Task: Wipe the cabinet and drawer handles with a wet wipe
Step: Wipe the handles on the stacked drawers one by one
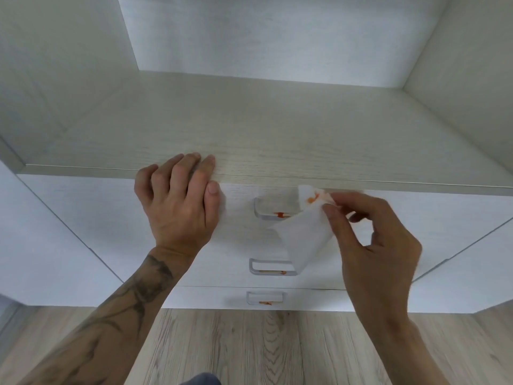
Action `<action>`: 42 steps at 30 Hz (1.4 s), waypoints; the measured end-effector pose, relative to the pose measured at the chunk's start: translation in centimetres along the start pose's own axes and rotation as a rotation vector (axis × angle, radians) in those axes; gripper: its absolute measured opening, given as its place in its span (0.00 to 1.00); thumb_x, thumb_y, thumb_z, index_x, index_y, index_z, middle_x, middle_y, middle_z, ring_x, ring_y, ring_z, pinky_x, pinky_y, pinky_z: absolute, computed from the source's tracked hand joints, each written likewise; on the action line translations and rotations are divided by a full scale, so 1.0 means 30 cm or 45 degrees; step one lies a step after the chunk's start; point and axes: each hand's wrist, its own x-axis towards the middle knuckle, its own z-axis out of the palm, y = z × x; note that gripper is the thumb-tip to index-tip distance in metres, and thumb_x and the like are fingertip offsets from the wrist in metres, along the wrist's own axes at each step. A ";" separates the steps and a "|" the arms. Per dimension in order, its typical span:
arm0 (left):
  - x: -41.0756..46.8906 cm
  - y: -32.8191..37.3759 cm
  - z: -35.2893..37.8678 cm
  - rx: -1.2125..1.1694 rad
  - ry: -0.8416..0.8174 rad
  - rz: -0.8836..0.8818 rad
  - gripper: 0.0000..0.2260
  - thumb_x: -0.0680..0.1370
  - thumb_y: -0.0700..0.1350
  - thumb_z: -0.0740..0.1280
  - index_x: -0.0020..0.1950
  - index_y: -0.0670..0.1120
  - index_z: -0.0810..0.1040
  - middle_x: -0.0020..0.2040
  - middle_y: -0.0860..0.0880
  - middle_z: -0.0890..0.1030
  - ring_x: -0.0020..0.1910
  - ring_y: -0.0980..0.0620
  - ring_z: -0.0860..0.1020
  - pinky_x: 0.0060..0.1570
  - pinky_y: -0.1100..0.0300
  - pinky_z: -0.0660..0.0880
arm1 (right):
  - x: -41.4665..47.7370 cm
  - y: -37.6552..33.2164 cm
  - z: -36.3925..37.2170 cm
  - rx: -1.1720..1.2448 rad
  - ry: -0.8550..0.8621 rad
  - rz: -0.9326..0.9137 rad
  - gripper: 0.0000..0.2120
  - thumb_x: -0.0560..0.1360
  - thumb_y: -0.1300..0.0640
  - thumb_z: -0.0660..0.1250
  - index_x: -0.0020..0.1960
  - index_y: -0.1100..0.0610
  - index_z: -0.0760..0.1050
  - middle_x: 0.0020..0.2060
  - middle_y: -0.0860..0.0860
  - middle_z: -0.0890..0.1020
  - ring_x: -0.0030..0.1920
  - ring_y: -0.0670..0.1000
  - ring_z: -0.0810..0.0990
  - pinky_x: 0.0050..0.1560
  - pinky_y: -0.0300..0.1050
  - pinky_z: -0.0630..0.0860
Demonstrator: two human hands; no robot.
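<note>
Left hand point(180, 201) lies flat on the cabinet top point(305, 140) while right hand point(383, 245) pinches the wet wipe point(302, 232), whose orange-stained corner could re-smear the mid-frame top handle point(273, 213).

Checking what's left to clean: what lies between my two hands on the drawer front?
The head view shows the top drawer handle, smeared with orange, between the left hand and the right hand, which pinches the stained wipe.

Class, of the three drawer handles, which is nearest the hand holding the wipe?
The top handle, directly under the shelf edge: the right hand pinches the wipe at its right end. The middle handle and bottom handle lie farther down.
</note>
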 end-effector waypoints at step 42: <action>0.003 0.004 0.008 0.012 0.033 0.000 0.20 0.88 0.50 0.53 0.63 0.46 0.84 0.58 0.45 0.84 0.58 0.44 0.78 0.64 0.44 0.67 | -0.064 -0.105 0.272 -0.425 0.199 -0.192 0.03 0.76 0.52 0.80 0.44 0.48 0.87 0.43 0.40 0.86 0.54 0.52 0.79 0.62 0.53 0.65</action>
